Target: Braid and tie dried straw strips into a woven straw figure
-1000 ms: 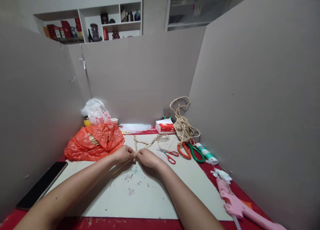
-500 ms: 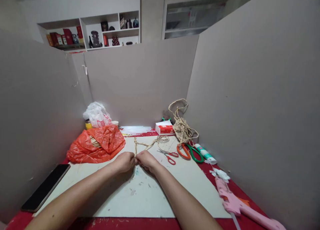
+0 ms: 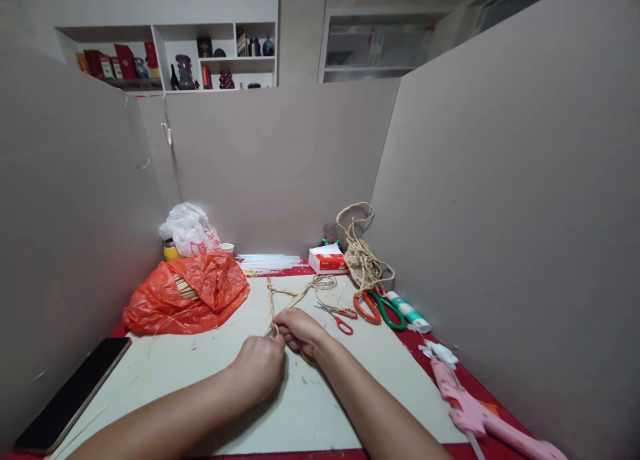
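A thin tan braided cord (image 3: 271,300) lies on the pale board (image 3: 310,420), its far end pointing away from me. My right hand (image 3: 299,330) pinches the near part of this cord between thumb and fingers. Close beside it, my left hand (image 3: 260,365) is closed in a fist, its thumb side almost touching the right fingertips. The left hand also seems to hold cord strands, mostly hidden by its fingers. More loose cord (image 3: 325,283) runs back in a small coil. Small red-handled scissors (image 3: 343,320) rest to the right of the hands.
An orange plastic bag (image 3: 200,307) holding thin sticks is at left, near a phone (image 3: 75,393). At right are a tangled rope pile (image 3: 365,263), large orange- and green-handled scissors (image 3: 390,312), a white tube (image 3: 407,311) and a pink glue gun (image 3: 470,410). Grey partitions enclose three sides.
My left hand has moved nearer to me and slightly right, turning into a fist with its back up. The right hand has shifted slightly and keeps its pinch on the cord.
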Tool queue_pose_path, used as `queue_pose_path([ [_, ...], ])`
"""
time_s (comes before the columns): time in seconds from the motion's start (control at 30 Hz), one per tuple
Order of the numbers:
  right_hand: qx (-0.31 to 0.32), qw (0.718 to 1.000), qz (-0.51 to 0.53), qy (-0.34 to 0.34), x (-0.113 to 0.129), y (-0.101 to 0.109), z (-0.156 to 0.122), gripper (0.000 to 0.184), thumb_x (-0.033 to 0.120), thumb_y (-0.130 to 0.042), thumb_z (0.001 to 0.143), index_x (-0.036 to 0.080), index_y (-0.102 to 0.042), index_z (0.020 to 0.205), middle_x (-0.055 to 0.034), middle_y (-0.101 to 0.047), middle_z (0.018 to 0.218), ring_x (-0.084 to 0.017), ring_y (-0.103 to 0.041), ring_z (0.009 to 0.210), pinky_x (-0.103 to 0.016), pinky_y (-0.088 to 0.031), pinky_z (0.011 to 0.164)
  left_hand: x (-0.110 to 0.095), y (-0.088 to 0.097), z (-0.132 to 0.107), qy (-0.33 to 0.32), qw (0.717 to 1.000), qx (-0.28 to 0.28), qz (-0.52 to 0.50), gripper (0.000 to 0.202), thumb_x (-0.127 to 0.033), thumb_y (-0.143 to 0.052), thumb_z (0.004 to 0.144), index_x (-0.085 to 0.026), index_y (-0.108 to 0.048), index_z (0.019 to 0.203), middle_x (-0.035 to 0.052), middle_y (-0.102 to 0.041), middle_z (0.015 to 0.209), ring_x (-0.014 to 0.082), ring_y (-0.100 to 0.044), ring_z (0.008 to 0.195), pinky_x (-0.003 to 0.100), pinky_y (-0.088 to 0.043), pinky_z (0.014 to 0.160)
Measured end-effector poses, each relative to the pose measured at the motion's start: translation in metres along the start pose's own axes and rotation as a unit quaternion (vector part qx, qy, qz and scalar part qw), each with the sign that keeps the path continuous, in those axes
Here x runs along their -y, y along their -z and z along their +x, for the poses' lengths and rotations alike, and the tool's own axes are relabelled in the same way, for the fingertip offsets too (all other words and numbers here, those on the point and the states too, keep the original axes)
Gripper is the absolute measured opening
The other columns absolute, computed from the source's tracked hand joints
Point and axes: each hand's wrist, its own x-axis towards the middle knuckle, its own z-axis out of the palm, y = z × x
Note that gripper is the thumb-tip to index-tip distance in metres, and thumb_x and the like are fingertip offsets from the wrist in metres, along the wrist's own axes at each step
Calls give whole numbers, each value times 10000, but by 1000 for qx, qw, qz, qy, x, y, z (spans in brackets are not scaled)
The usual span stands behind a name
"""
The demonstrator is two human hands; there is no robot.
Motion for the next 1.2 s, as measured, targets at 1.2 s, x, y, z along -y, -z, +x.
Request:
queue_pose_path([
  [1.2,-87,851,-485,179,5,17,-13,218,223,-443,797,150,-531,611,-7,-520,582,-103,-407,563,-220,-253,517,59,-18,69,115,764,111,-625,204,-361,-534,684,-170,-486,631,-83,-349,461,36,-207,358,221,-98,394],
])
